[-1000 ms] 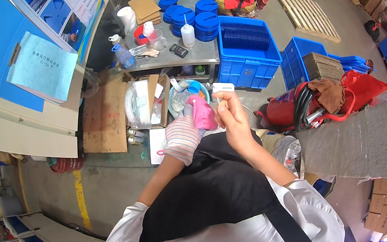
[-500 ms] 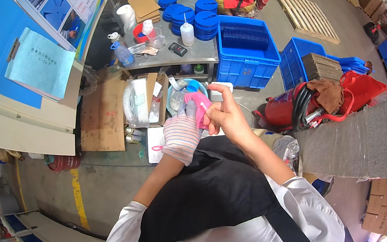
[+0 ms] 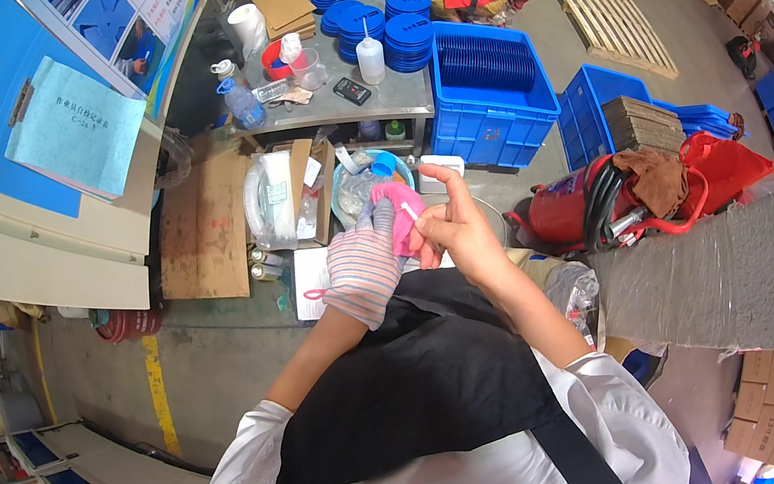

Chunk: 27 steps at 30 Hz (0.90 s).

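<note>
Grasping a bunched pink cloth (image 3: 393, 202), the gloved left hand (image 3: 358, 272) is curling its fingers against the near left side of the cloth, while the bare right hand (image 3: 462, 238) is pinching a small white stick (image 3: 409, 211) just beside it. The right thumb is pressing near the stick's lower end, the index finger is pointing upward and away from it, and what the remaining fingers are bearing on is too hidden to tell. The pink cloth is lying between the two hands, beyond the upper edge of the black apron (image 3: 417, 369), and in this view it is overlapping the round blue basin (image 3: 408, 170) farther off; the stick's upper end is showing against the pink surface, though whether it is touching cannot be told. As a judgement of risk, the stick, being thin and apparently held by a short length, is inviting a slip or a turn in the fingertips, most likely if the thumb is pressing unevenly; the soft cloth is liable to be creasing or sliding if the left hand is gripping too loosely; and a dropped stick is likely to be landing on the apron or among the clear plastic items (image 3: 356, 191) in the basin
</note>
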Available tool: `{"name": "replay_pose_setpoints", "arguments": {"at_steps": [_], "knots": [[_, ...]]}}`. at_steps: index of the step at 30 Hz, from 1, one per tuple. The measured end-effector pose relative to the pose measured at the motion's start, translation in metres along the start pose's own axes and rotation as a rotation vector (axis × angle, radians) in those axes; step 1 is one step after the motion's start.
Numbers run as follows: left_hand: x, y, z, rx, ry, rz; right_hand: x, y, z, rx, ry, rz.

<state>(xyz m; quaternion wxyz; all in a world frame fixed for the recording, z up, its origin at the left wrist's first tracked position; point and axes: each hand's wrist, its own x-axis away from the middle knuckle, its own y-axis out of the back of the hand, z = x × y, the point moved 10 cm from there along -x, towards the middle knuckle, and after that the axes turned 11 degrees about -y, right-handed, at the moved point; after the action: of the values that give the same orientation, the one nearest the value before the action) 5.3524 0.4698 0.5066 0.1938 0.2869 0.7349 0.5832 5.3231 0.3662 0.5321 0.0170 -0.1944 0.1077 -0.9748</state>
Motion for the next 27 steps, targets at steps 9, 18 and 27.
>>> {"name": "replay_pose_setpoints", "arguments": {"at_steps": [9, 18, 27], "knots": [[0.007, 0.016, -0.01, -0.129, -0.124, -0.175, 0.001, 0.0, -0.001, -0.075, 0.011, 0.06], [0.02, 0.041, -0.016, -0.07, -0.256, -0.46, 0.006, -0.001, 0.006, -0.159, 0.049, 0.113], [0.013, 0.035, -0.015, -0.077, -0.234, -0.38, 0.003, 0.007, -0.001, -0.164, 0.07, -0.001]]}}
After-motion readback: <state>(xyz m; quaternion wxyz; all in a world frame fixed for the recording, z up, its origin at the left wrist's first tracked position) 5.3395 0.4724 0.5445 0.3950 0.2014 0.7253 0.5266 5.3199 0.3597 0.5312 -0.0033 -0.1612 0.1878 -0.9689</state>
